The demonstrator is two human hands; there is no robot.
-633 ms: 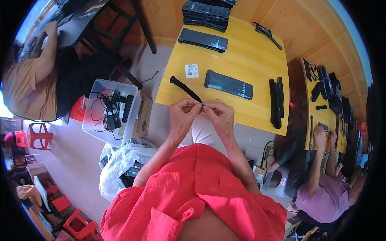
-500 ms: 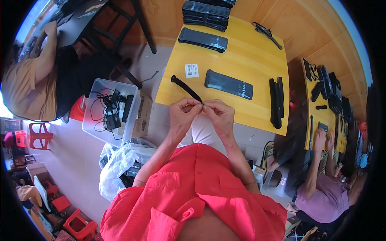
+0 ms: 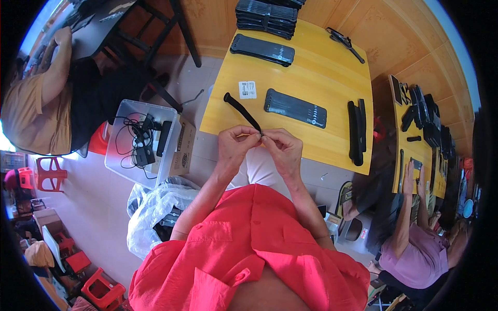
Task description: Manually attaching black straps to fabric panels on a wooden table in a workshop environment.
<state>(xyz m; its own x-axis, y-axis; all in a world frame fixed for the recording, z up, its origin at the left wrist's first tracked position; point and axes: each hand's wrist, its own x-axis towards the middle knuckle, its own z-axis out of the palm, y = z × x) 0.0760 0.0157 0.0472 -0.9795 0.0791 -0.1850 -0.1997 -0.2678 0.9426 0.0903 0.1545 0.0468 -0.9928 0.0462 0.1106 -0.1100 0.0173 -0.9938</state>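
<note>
Both my hands meet just off the near edge of the yellow table, pinching the near end of a narrow black strap. My left hand has thumb and forefinger closed on it. Beside it, my right hand pinches the same end, fingertips almost touching the left ones. The strap's rounded far end sticks out over the tabletop, up and to the left. Fingers hide the gripped tip. Beyond my hands lies a flat black package with white print. Left of that is a small white printed label.
Another flat black package and a bundled black stack lie farther back. Long black strips line the right edge. A clear bin of cables stands on the left. People sit at tables on both sides, one in a purple shirt.
The strap's far end has swung slightly right, while my pinching hands stay nearly in place. At the right table, the co-worker's hands have shifted and their fingers are straighter.
</note>
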